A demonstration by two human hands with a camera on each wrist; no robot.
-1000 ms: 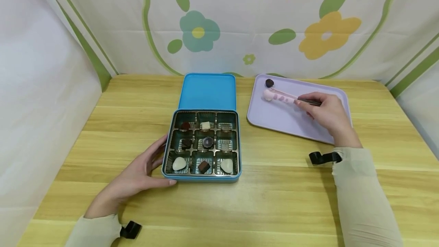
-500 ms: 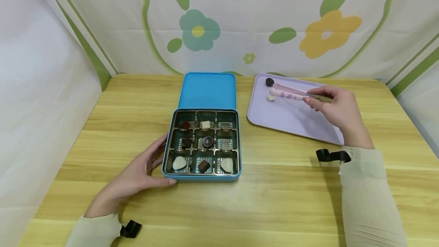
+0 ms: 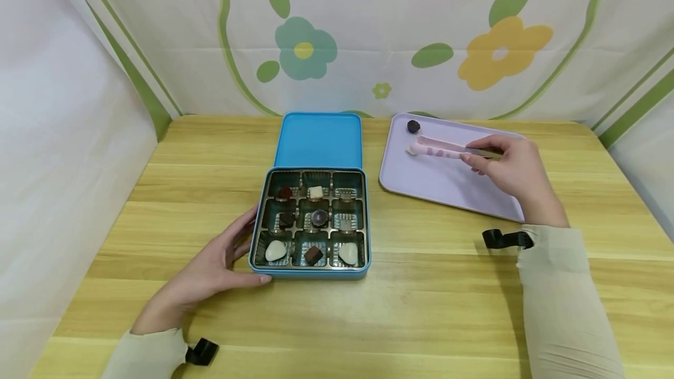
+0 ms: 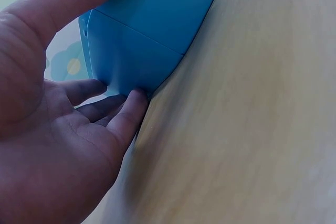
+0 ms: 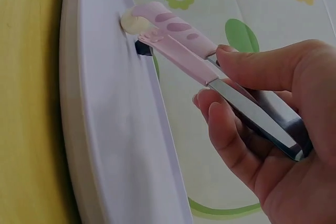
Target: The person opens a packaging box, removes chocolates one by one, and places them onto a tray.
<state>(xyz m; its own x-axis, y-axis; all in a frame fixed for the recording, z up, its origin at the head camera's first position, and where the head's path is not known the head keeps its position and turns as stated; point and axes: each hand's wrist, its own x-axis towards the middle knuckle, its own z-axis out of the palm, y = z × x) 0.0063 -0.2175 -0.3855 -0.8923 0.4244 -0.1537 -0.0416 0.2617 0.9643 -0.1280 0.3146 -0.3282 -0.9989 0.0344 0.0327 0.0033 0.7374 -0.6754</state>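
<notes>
A blue tin [image 3: 316, 275] with a dark compartment insert stands in the head view, several chocolates inside, both dark and white. My left hand [image 3: 210, 271] rests at its near left corner, thumb along the front and fingertips touching the side wall [image 4: 126, 51]. In my right hand [image 3: 508, 168] I grip metal tongs [image 3: 439, 150] with pink paw-shaped tips. Those tips are slightly apart over the lilac tray [image 3: 447, 183]. A white chocolate [image 5: 135, 23] sits on the tray right at the upper tip. Just behind lies a dark chocolate [image 3: 413, 126].
The tin's blue lid [image 3: 319, 139] lies behind the tin, toward the back edge of the wooden table [image 3: 432, 297]. A flower-patterned curtain [image 3: 368, 34] rises behind and along both sides. The tray stands right of the tin with a table strip between.
My right hand first drew the tongs back right, away from the white chocolate, then brought them slightly left again, tips at it. My left hand and the tin have stayed put.
</notes>
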